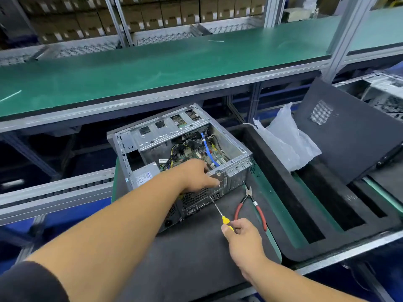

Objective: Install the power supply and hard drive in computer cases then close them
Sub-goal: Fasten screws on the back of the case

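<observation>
An open grey computer case (pixel 233 149) lies on its side on the dark foam mat (pixel 196 258), its motherboard and cables exposed. A grey power supply (pixel 145 174) sits in its near left corner. My left hand (pixel 197 175) rests on the case's rear top edge, fingers curled against the metal rim. My right hand (pixel 242 238) grips the yellow handle of a screwdriver (pixel 218 211), whose thin shaft points up at the case's rear panel, just below my left hand.
Red-handled pliers (pixel 253 205) lie on the mat right of the case. A clear plastic bag (pixel 285 144) and a black side panel (pixel 349 131) lean at the right, above slotted black foam (pixel 327 205). A green shelf (pixel 152 66) overhangs the back.
</observation>
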Demonstrator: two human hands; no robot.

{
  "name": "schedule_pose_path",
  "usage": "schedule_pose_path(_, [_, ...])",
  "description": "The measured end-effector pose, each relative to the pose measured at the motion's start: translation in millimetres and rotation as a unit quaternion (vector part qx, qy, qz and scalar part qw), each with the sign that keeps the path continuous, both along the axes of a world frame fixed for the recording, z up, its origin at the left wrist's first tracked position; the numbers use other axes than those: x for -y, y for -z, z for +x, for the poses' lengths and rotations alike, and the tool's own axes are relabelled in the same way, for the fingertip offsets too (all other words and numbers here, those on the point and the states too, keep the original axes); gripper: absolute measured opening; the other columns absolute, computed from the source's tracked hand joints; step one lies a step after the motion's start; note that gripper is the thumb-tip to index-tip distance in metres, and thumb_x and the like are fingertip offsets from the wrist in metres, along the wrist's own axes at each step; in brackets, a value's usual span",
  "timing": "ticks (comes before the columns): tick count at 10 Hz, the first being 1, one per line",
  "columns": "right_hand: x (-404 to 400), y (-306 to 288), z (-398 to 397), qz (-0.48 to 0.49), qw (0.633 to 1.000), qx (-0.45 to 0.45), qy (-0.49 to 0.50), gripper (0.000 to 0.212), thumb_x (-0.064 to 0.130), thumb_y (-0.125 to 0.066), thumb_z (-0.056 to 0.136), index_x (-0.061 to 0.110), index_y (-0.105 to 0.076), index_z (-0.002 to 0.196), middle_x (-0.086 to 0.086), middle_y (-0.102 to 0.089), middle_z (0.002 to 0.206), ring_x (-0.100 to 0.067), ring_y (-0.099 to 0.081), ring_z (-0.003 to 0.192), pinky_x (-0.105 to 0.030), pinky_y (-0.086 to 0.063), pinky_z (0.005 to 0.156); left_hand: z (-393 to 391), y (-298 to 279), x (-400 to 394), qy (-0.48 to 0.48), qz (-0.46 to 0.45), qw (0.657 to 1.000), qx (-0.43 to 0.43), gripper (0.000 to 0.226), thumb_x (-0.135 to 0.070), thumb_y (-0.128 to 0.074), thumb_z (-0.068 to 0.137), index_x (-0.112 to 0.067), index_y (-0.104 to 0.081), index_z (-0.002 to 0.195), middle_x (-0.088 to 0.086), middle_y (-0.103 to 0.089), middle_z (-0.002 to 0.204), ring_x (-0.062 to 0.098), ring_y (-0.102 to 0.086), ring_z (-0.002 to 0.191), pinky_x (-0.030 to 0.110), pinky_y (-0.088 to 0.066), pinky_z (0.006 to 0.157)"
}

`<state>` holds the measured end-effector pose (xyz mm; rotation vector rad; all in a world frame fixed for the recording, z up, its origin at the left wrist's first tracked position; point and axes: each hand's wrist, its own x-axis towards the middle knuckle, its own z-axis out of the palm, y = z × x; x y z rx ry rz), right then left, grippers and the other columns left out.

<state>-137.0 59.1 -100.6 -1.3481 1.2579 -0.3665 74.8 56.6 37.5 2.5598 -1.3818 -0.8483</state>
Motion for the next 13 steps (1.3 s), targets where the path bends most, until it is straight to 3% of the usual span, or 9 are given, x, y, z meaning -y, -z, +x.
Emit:
schedule_pose_path(2, [0.0, 5.5, 2.0, -0.062, 0.997, -0.033, -0.016, 0.012, 0.034, -0.066, 0.098, 0.026, -0.064, 0.089, 0.004, -0.069, 0.082, -0.011, -0.061, 0.069, -0.027, -0.044, 0.059, 11.6, 24.2, 20.4, -0.035, 0.095, 0.993, -0.054, 0.014, -0.03, -0.071, 0.085, -0.019, -0.065, 0.079, 0.001, -0.064, 0.078, 0.021, -0.062, 0.074, 0.029, -0.054, 0.071])
schedule_pose_path(4, [7.0, 5.8, 2.6, 0.312, 0.937, 0.152, 0.037, 0.035, 0.038, -0.053, 0.106, 0.008, -0.064, 0.091, -0.003, -0.056, 0.059, -0.01, -0.027, 0.044, -0.022, -0.02, 0.041, 11.9, 24.2, 23.5, 0.017, 0.101, 0.994, -0.036, 0.023, -0.019, -0.067, 0.091, 0.001, -0.073, 0.099, 0.021, -0.072, 0.113, 0.031, -0.067, 0.086, 0.019, -0.044, 0.055])
schedule_pose_path(7, [6.9, 2.0, 3.0, -0.059, 0.998, 0.007, -0.023, 0.015, 0.026, -0.072, 0.091, 0.022, -0.059, 0.085, 0.003, -0.062, 0.073, -0.002, -0.051, 0.051, -0.014, -0.037, 0.044, 6.4, 22.8, 20.1, 0.066, 0.086, 0.994, -0.033, 0.028, -0.008, -0.058, 0.097, -0.003, -0.072, 0.121, 0.02, -0.071, 0.116, 0.03, -0.065, 0.095, 0.03, -0.033, 0.065])
schedule_pose_path(8, [16.8, -8.0, 4.7, 0.31, 0.938, 0.144, 0.057, 0.016, 0.023, -0.067, 0.098, 0.013, -0.062, 0.086, -0.003, -0.054, 0.065, -0.008, -0.037, 0.041, -0.019, -0.029, 0.036, 5.7, 21.1, 18.1, -0.03, 0.073, 0.994, -0.072, 0.027, -0.018, -0.068, 0.088, -0.002, -0.073, 0.109, 0.019, -0.072, 0.115, 0.019, -0.062, 0.074, 0.023, -0.045, 0.062])
schedule_pose_path(9, [23.0, -12.6, 0.5, 0.42, 0.885, 0.189, 0.067, 0.022, 0.029, -0.062, 0.102, 0.009, -0.068, 0.095, -0.003, -0.066, 0.069, -0.008, -0.048, 0.045, -0.018, -0.035, 0.039, 7.6, 26.2, 18.8, -0.015, 0.073, 0.996, -0.052, 0.024, -0.018, -0.068, 0.087, -0.003, -0.073, 0.105, 0.019, -0.072, 0.115, 0.015, -0.06, 0.071, 0.02, -0.045, 0.063])
schedule_pose_path(10, [21.5, -3.1, -0.5, 0.112, 0.993, 0.013, -0.043, 0.028, 0.034, -0.047, 0.107, 0.017, -0.067, 0.097, 0.005, -0.077, 0.081, -0.01, -0.06, 0.063, -0.029, -0.048, 0.059, 10.6, 22.8, 19.4, -0.001, 0.047, 0.993, -0.106, 0.022, -0.008, -0.061, 0.097, 0.001, -0.075, 0.111, 0.027, -0.067, 0.117, 0.037, -0.062, 0.102, 0.019, -0.035, 0.059])
schedule_pose_path(11, [17.6, -4.8, 5.1, 0.029, 0.999, -0.008, -0.02, 0.033, 0.036, -0.04, 0.105, 0.019, -0.063, 0.089, -0.001, -0.072, 0.085, -0.019, -0.06, 0.074, -0.035, -0.05, 0.069, 11.4, 28.7, 19.6, -0.006, 0.06, 0.995, -0.083, 0.025, -0.011, -0.068, 0.088, 0.002, -0.072, 0.109, 0.018, -0.067, 0.097, 0.031, -0.062, 0.092, 0.019, -0.043, 0.063])
schedule_pose_path(12, [24.6, -13.7, 7.9, 0.406, 0.906, 0.114, 0.043, 0.042, 0.04, -0.044, 0.107, 0.012, -0.064, 0.083, -0.001, -0.054, 0.06, -0.011, -0.032, 0.046, -0.022, -0.024, 0.039, 11.4, 33.5, 19.5, -0.038, 0.051, 0.995, -0.081, 0.01, -0.013, -0.069, 0.083, -0.012, -0.068, 0.092, 0.001, -0.061, 0.077, 0.02, -0.058, 0.076, 0.028, -0.051, 0.076])
schedule_pose_path(13, [19.7, -16.2, 8.9, 0.373, 0.92, 0.117, 0.033, 0.036, 0.041, -0.05, 0.104, 0.014, -0.067, 0.088, 0.002, -0.057, 0.065, -0.009, -0.034, 0.045, -0.02, -0.023, 0.04, 8.2, 26.6, 19.5, -0.036, 0.048, 0.995, -0.08, 0.01, -0.012, -0.069, 0.082, -0.016, -0.061, 0.079, 0.003, -0.061, 0.079, 0.023, -0.057, 0.079, 0.033, -0.05, 0.078])
